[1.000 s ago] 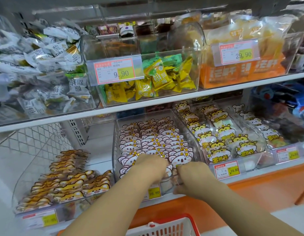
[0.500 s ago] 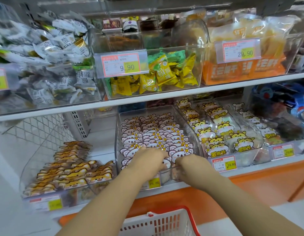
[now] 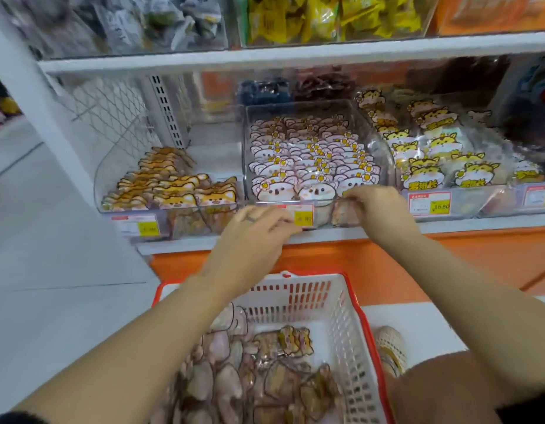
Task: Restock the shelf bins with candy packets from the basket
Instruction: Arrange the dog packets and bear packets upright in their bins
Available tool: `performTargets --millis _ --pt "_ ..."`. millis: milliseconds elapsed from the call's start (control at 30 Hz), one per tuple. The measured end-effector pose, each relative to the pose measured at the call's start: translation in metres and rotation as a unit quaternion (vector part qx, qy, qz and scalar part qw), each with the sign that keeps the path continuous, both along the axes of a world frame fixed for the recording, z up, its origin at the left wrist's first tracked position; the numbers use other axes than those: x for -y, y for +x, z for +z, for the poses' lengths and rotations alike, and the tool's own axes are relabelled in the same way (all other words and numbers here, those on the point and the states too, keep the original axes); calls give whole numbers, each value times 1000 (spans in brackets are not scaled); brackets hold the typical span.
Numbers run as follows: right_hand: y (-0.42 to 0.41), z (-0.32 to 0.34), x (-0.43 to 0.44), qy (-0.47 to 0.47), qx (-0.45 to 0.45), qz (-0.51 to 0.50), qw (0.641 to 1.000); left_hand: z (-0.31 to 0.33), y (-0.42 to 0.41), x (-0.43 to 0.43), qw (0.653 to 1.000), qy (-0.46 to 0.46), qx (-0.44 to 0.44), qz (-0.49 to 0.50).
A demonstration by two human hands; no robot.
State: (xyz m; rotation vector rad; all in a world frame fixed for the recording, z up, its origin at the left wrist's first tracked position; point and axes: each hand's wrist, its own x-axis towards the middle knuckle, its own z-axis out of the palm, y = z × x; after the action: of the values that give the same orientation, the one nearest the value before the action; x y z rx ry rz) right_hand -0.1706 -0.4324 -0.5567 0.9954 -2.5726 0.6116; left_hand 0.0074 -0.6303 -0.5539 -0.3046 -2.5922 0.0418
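A clear middle bin (image 3: 245, 148) on the lower shelf is packed with rows of pink bear-face candy packets (image 3: 311, 166). My right hand (image 3: 379, 206) sits at the bin's front right corner, its fingers curled over the front rim beside the front row. My left hand (image 3: 259, 229) hovers just in front of the bin's price tag (image 3: 303, 218), fingers relaxed and holding nothing. Below both forearms stands a white basket with a red rim (image 3: 295, 296). Several loose packets (image 3: 234, 381) lie in it.
A left bin (image 3: 109, 172) holds orange fox packets (image 3: 179, 191), and a right bin holds yellow cat packets (image 3: 433, 154). The upper shelf board (image 3: 295, 58) overhangs with more snack bins. A white pillar (image 3: 36, 117) stands at the left. A shoe (image 3: 390, 347) shows beside the basket.
The view has tilted down, so the basket now shows. My left hand has come out of the middle bin toward me; my right hand stays at the bin's front.
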Motion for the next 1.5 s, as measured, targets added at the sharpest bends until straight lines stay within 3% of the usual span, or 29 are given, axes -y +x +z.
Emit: performTargets --millis 67,133,200,267,333,400,467,533,633,833,967,1033,1133,1200,1333,1500 --pt "-2 -5 0 6 17 1 1000 -30 20 0 999 7 49 -1" --pt "2 -7 -2 -28 1 5 1000 -62 36 0 986 -6 165 0" --pt "26 -12 -2 -114 -59 39 991 -96 48 7 955 21 294 34" --pt "61 -30 3 -133 -107 84 982 -127 58 19 921 57 376 81" --pt "91 -67 8 -48 -59 111 991 -152 69 29 895 63 429 107" --pt "111 -104 12 114 90 116 983 -175 80 40 879 46 457 125" --pt "119 -149 8 295 251 124 913 -190 89 48 873 2 471 124" --pt "126 -190 -4 426 343 147 824 -202 99 50 856 -41 497 133" --pt "137 -230 -22 535 320 165 764 -221 112 52 834 -56 526 155" --pt "142 -256 -26 601 262 199 728 -229 114 47 825 -14 543 155" --pt "139 -240 -14 600 268 192 729 -223 110 46 817 -16 557 150" --pt "132 -230 -10 583 268 207 739 -214 107 40 829 7 542 135" --pt "117 -190 -1 478 332 215 784 -187 98 22 834 136 521 120" --pt "109 -140 5 395 370 226 810 -159 87 9 792 299 516 131" --pt "102 -48 4 249 393 216 859 -84 71 -5 654 555 501 120" --pt "103 19 -18 71 415 179 889 -34 70 -11 618 637 456 60"
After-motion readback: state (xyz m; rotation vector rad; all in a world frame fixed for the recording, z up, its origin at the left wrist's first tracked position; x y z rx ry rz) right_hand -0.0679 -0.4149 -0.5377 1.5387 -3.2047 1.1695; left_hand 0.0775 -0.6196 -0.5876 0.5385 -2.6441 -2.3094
